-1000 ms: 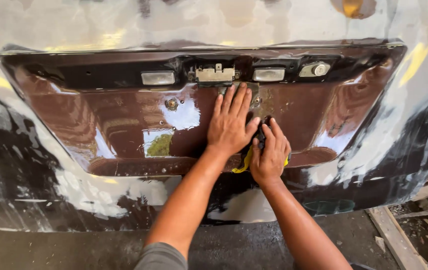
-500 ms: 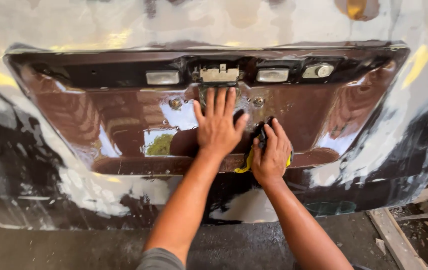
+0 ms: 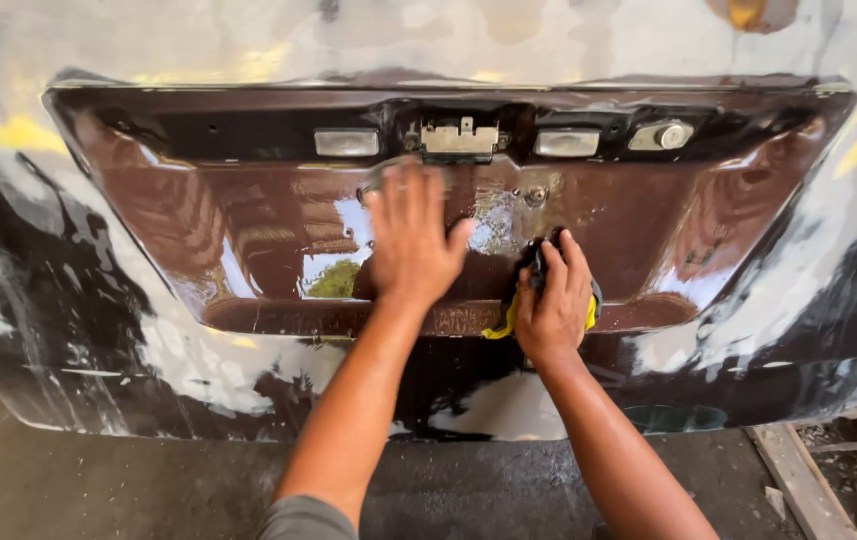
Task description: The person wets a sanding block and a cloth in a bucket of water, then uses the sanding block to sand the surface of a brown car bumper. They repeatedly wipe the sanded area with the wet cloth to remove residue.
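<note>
Yellow pad mostly hidden under right hand, left hand blurred

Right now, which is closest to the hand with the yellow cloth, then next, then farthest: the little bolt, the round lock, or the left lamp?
From the right hand in the head view:
1. Little bolt, just above the fingers.
2. Round lock, up and to the right.
3. Left lamp, up across to the left, past the left hand.

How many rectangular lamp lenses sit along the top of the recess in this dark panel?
2. The left lens lies above the left hand; the right lens lies above the right hand, either side of the metal latch bracket. None seem hidden.
</note>
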